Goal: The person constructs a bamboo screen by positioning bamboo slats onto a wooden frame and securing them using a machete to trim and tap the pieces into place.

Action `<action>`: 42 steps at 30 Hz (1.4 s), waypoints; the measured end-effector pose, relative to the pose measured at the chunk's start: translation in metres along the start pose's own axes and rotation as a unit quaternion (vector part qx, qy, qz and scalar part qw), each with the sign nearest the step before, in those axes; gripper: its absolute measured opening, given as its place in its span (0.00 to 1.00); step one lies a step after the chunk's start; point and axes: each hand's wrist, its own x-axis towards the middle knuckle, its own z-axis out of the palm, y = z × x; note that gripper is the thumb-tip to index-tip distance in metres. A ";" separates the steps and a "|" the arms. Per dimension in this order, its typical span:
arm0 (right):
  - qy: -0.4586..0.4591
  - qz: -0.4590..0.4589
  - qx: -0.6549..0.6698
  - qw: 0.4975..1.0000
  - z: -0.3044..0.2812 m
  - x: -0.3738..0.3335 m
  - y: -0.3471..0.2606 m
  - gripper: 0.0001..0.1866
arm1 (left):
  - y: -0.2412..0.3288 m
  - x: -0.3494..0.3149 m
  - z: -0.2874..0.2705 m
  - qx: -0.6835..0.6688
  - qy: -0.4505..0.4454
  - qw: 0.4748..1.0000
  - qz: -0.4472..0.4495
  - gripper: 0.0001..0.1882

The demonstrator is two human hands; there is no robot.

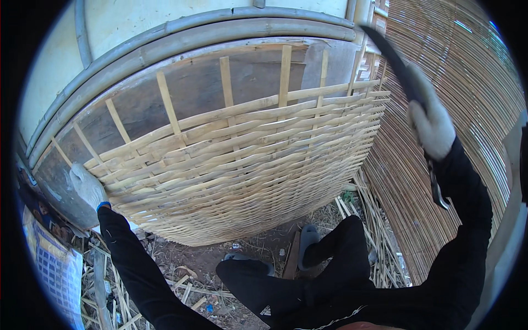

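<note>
A large woven bamboo panel [242,159] of pale split strips leans in front of me, with several bare upright slats [168,102] standing above the weave. At its left edge, my left hand [88,184], in a light glove, is closed on the upper left corner of the weave; some of its fingers are hidden. On the right, my gloved right hand [432,121] is raised and wrapped round the handle of a machete [393,60]. Its dark blade points up and left, beyond the panel's upper right corner. The handle's end [437,190] shows below my wrist.
Behind the panel are a dark board [253,82] and horizontal bamboo poles [220,36]. A screen of thin brown sticks [434,220] stands at the right. Bamboo offcuts [118,297] litter the ground round my feet. A blue-and-white checked sheet [58,269] hangs at lower left.
</note>
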 end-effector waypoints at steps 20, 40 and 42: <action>-0.166 0.028 -0.243 0.955 -0.008 0.014 0.075 0.34 | 0.010 0.007 0.019 -0.005 -0.010 1.000 -0.016 0.32; 0.038 0.082 -0.058 0.994 -0.009 0.011 0.047 0.34 | -0.015 0.010 0.021 0.010 -0.015 1.000 -0.018 0.34; 0.080 0.084 -0.080 0.990 -0.016 0.012 0.050 0.34 | -0.012 0.009 0.012 -0.003 -0.007 1.000 -0.015 0.34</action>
